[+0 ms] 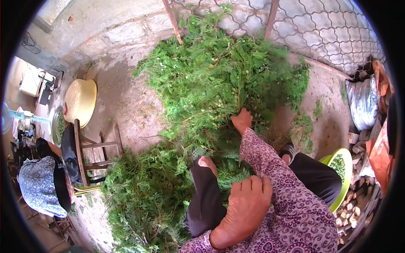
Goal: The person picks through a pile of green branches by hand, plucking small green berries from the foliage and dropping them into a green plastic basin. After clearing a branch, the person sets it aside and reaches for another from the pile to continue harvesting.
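Reaching forward, my right hand [242, 121] is closed around the stem of a leafy green branch [242, 84], at the near edge of a big heap of evergreen branches [190, 71]. Small pale cones or berries dot the heap. My left hand [249, 206] is back near my body, with its fingers curled beside my right sleeve [270, 156]. Its palm side is hidden, so I cannot see what it holds, if anything. More cut branches [147, 194] lie around my foot on the left.
A yellow basin [81, 103] leans beside a wooden frame [99, 145] on the left. Another person [44, 185] sits at far left. A wire mesh panel [329, 31] stands behind the heap. On the right are a green tub [346, 177] of cuttings, split wood [352, 211] and a silvery sack [363, 101].
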Motion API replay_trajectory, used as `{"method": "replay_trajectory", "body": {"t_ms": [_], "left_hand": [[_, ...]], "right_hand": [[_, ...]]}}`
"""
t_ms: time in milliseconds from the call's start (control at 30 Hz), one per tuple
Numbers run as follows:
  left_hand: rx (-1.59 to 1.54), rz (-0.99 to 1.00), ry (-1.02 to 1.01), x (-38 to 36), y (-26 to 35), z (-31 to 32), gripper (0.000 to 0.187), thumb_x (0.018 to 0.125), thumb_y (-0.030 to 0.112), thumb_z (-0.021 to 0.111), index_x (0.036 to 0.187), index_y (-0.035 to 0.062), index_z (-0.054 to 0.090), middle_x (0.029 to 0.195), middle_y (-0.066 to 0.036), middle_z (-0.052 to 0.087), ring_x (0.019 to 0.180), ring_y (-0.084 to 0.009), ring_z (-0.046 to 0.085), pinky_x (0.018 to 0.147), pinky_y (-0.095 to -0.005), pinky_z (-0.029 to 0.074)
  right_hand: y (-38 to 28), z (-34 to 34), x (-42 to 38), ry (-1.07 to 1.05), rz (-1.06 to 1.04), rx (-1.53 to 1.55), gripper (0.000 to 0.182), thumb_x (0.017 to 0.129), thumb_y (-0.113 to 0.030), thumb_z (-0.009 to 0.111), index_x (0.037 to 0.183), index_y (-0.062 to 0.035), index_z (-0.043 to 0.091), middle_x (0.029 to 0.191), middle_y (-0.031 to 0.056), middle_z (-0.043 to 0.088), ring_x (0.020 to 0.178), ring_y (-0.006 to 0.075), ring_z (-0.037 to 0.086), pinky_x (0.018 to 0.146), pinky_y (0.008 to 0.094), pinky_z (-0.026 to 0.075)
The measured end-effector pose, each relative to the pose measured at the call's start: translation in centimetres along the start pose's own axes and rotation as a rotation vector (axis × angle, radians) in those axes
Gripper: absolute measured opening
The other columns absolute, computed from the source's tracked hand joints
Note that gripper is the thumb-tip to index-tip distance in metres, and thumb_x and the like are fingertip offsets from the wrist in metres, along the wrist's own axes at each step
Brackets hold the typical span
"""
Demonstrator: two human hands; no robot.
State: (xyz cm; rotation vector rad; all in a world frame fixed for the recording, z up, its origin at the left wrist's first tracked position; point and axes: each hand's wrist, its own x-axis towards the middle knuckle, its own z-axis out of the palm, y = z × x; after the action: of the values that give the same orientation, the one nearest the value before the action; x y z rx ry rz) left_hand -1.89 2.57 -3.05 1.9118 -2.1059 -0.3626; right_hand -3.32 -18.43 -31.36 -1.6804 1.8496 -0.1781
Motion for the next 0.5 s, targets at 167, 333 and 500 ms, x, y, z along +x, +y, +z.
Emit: {"method": "replay_trajectory", "body": {"t_ms": [167, 333, 500], "left_hand": [[-0.016, -0.002, 0.018, -0.6, -0.3, -0.2, 0.030, 0.066, 0.010, 0.051, 0.095, 0.0028, 0.054, 0.071, -0.005, 0.047, 0.062, -0.0169, 0.047, 0.053, -0.0286, 0.035], [-0.034, 0.003, 0.020, -0.9, -0.1, -0.3, 0.032, 0.066, 0.011, 0.052, 0.096, 0.0022, 0.054, 0.072, -0.006, 0.047, 0.062, -0.0172, 0.047, 0.053, -0.0289, 0.035], [-0.037, 0.012, 0.014, -1.0, -0.2, -0.4, 0.031, 0.065, 0.011, 0.052, 0.095, 0.0019, 0.055, 0.071, -0.006, 0.046, 0.062, -0.0176, 0.047, 0.053, -0.0292, 0.035]], "right_hand": [[6.5, -1.3, 2.0, 0.071, -0.206, 0.190, 0.046, 0.069, -0.025, 0.061, 0.104, 0.0033, 0.051, 0.096, 0.0211, 0.054, 0.090, 0.0309, 0.052, 0.080, 0.0402, 0.041], [7.7, -9.5, 3.3, -0.087, 0.045, 0.947, 0.043, 0.076, -0.026, 0.057, 0.108, 0.0031, 0.051, 0.106, 0.0106, 0.054, 0.093, 0.0225, 0.050, 0.085, 0.0331, 0.038], [6.9, -19.4, 8.1, -0.210, -0.282, 0.692, 0.038, 0.083, -0.024, 0.051, 0.115, -0.0041, 0.048, 0.104, 0.0065, 0.054, 0.093, 0.0181, 0.050, 0.082, 0.0292, 0.041]]}}
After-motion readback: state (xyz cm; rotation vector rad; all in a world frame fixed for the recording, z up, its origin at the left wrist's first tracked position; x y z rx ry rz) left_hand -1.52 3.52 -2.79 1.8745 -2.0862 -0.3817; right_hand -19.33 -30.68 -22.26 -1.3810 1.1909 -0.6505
